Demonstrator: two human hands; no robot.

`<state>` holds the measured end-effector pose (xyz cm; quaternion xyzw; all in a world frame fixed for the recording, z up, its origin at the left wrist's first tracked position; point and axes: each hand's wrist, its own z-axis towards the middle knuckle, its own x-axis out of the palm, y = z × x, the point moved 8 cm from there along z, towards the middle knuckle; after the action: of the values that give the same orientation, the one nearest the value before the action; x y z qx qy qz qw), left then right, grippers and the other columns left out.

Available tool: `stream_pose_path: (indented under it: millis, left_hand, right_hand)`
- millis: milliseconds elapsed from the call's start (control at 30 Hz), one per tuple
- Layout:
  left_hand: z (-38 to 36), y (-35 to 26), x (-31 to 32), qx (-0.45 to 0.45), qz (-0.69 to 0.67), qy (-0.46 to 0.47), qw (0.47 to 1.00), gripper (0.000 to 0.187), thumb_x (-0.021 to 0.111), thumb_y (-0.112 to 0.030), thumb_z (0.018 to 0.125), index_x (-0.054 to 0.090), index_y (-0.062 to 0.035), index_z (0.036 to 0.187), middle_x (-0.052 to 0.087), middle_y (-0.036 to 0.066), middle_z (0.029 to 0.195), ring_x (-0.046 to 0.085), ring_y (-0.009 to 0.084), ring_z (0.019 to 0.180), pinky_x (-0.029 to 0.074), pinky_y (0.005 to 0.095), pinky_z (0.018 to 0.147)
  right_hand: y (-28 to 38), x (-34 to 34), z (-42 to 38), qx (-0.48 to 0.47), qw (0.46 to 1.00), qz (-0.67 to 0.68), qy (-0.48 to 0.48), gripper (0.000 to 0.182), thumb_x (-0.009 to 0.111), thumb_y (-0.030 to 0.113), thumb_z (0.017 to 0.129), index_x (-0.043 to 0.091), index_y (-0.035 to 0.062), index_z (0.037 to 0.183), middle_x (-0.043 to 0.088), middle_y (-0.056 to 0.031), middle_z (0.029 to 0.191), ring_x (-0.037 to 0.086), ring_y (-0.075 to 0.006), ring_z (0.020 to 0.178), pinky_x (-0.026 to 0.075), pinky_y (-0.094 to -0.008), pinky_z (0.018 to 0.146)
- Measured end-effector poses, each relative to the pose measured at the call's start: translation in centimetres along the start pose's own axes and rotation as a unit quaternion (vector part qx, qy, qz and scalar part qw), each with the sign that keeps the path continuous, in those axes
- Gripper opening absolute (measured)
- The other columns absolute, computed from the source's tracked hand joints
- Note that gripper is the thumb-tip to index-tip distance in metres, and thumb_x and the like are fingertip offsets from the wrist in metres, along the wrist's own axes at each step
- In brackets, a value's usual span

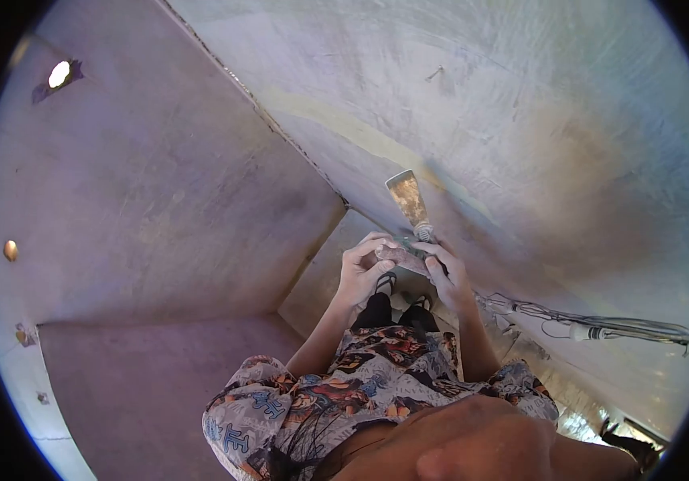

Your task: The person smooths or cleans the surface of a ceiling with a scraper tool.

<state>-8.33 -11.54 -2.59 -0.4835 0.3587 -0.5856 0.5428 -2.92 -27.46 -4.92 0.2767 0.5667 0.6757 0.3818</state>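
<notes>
My left hand (357, 271) is closed, fingers and thumb pinching one end of a brownish-pink folded strip (402, 259) that looks like sandpaper. At the strip's other end is my right hand (455, 282), fingers curled, its thumb close to the strip. A putty knife (407, 197) with a worn, rust-stained blade points up and away from between the hands. Its handle runs down into the right hand's fingers and is partly hidden there. Both hands are held in front of my body, with pale dust on the fingers.
A plastered wall (521, 104) with a brown smudge rises on the right. Another wall (160, 184) stands on the left, meeting it at a dark seam. Bundled wires (633, 327) with a white socket (581, 332) stick out at right. My sandalled feet (386, 282) are below.
</notes>
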Motion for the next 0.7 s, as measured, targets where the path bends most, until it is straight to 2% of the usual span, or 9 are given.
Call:
stream_pose_path:
  millis: [67, 133, 233, 300, 400, 467, 533, 633, 700]
  left_hand:
    - [-0.5, -0.1, -0.8, -0.012, 0.0, -0.038, 0.999, 0.028, 0.074, -0.01, 0.084, 0.064, 0.0013, 0.109, 0.058, 0.011, 0.112, 0.059, 0.0189, 0.103, 0.048, 0.0325, 0.09]
    - [-1.0, -0.2, -1.6, -0.026, 0.0, -0.071, 0.997, 0.028, 0.076, -0.012, 0.083, 0.065, 0.0001, 0.105, 0.061, 0.011, 0.108, 0.06, 0.0198, 0.1, 0.048, 0.0334, 0.089]
    - [-1.2, -0.3, -2.3, -0.018, 0.002, -0.06, 0.998, 0.027, 0.076, -0.007, 0.082, 0.065, 0.0007, 0.105, 0.062, 0.011, 0.108, 0.061, 0.0194, 0.1, 0.048, 0.0329, 0.088]
    - [-1.0, -0.4, -2.1, -0.011, 0.046, -0.016, 0.999, 0.024, 0.075, 0.001, 0.08, 0.066, 0.0021, 0.103, 0.064, 0.014, 0.107, 0.063, 0.0207, 0.099, 0.051, 0.0325, 0.086]
    - [-0.5, 0.1, -1.3, -0.036, 0.035, 0.029, 0.998, 0.021, 0.069, 0.01, 0.081, 0.068, 0.0046, 0.102, 0.066, 0.017, 0.108, 0.064, 0.0211, 0.101, 0.053, 0.032, 0.088]
    - [0.1, 0.2, -0.7, -0.047, 0.033, 0.039, 0.998, 0.021, 0.069, 0.012, 0.08, 0.068, 0.0051, 0.099, 0.066, 0.017, 0.108, 0.065, 0.022, 0.101, 0.054, 0.032, 0.088]
    - [0.6, 0.1, 0.0, -0.005, 0.027, 0.058, 0.998, 0.021, 0.069, 0.012, 0.08, 0.066, 0.0064, 0.1, 0.068, 0.016, 0.103, 0.066, 0.0219, 0.097, 0.055, 0.0312, 0.087]
    - [1.3, 0.2, 0.4, -0.007, -0.065, 0.038, 0.997, 0.021, 0.07, 0.012, 0.08, 0.064, 0.0068, 0.099, 0.069, 0.014, 0.098, 0.068, 0.0202, 0.091, 0.056, 0.0303, 0.084]
    - [1.8, 0.1, 0.8, -0.006, -0.056, 0.034, 0.998, 0.022, 0.071, 0.011, 0.079, 0.064, 0.0058, 0.099, 0.069, 0.012, 0.095, 0.068, 0.0191, 0.088, 0.056, 0.0296, 0.081]
  right_hand:
    - [-0.5, 1.0, -0.2, 0.019, 0.995, 0.088, 0.031, 0.028, 0.056, 0.013, 0.094, 0.063, -0.001, 0.117, 0.056, -0.0173, 0.114, 0.056, -0.0293, 0.106, 0.04, -0.0328, 0.095]
    - [-0.5, 1.5, -0.3, 0.011, 0.996, 0.079, 0.039, 0.028, 0.058, 0.013, 0.093, 0.063, -0.0012, 0.116, 0.056, -0.0167, 0.114, 0.056, -0.0287, 0.104, 0.041, -0.0323, 0.093]
    - [0.2, 1.5, -0.2, -0.001, 0.998, 0.046, 0.035, 0.027, 0.061, 0.013, 0.091, 0.063, -0.0015, 0.114, 0.056, -0.0158, 0.114, 0.057, -0.0271, 0.102, 0.043, -0.0317, 0.091]
    - [0.5, 1.4, -0.3, -0.004, 1.0, 0.02, 0.024, 0.025, 0.062, 0.012, 0.091, 0.064, -0.0016, 0.111, 0.057, -0.0156, 0.113, 0.057, -0.0261, 0.101, 0.043, -0.0315, 0.089]
    - [1.0, 0.5, -0.3, -0.026, 0.998, 0.047, -0.028, 0.022, 0.066, 0.009, 0.088, 0.065, -0.0018, 0.106, 0.061, -0.0135, 0.103, 0.059, -0.0235, 0.094, 0.046, -0.031, 0.084]
    - [2.7, -0.6, -0.6, -0.058, 0.997, -0.036, -0.047, 0.019, 0.069, 0.007, 0.085, 0.066, -0.0017, 0.102, 0.063, -0.0117, 0.094, 0.061, -0.0225, 0.087, 0.047, -0.0309, 0.08]
    - [3.6, -1.2, -1.0, -0.061, 0.995, -0.044, -0.066, 0.019, 0.071, 0.006, 0.083, 0.068, -0.0004, 0.101, 0.064, -0.0116, 0.092, 0.062, -0.0231, 0.086, 0.048, -0.0313, 0.078]
    - [3.2, -1.6, -1.6, -0.043, 0.994, -0.084, -0.06, 0.019, 0.07, 0.006, 0.083, 0.069, 0.0001, 0.102, 0.065, -0.0144, 0.099, 0.063, -0.0242, 0.089, 0.048, -0.0314, 0.08]
    - [2.8, -1.6, -2.2, -0.049, 0.988, -0.121, -0.085, 0.022, 0.069, 0.003, 0.081, 0.068, -0.003, 0.102, 0.062, -0.0155, 0.103, 0.059, -0.0262, 0.095, 0.045, -0.032, 0.086]
